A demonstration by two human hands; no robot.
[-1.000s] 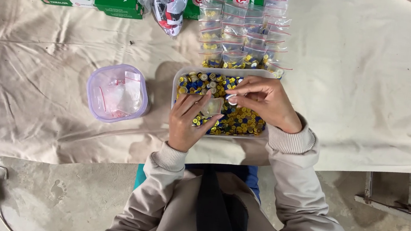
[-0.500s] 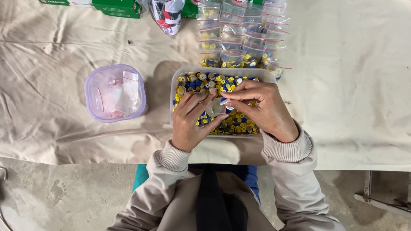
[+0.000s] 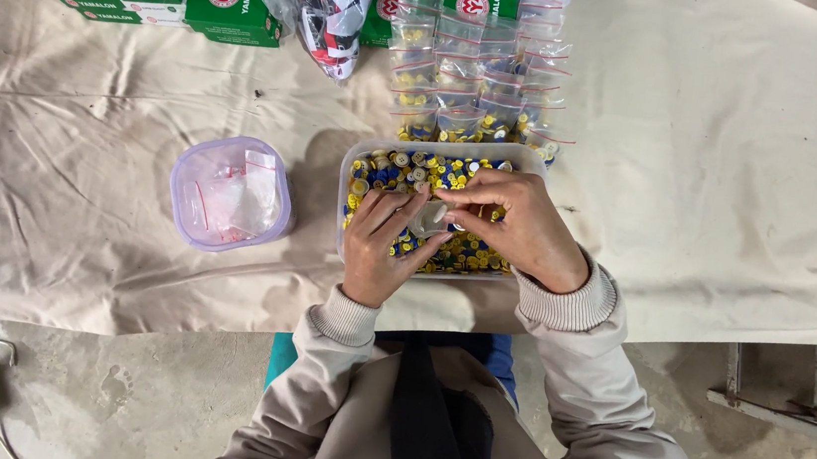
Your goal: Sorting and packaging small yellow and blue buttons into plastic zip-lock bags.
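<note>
Left hand (image 3: 382, 247) & right hand (image 3: 514, 225) pinch small clear plastic bag (image 3: 427, 218) over clear rectangular tub of yellow-blue buttons (image 3: 376, 152); tilted bag could spill buttons.

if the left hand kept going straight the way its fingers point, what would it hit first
Probably the small clear plastic bag already at its fingertips; the left hand points up-right over the clear rectangular tub of yellow and blue buttons, towards the right hand. Depth is unclear.

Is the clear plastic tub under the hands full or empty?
Nearly full: the clear rectangular plastic tub holds small yellow and blue round pieces across its whole floor.
</note>
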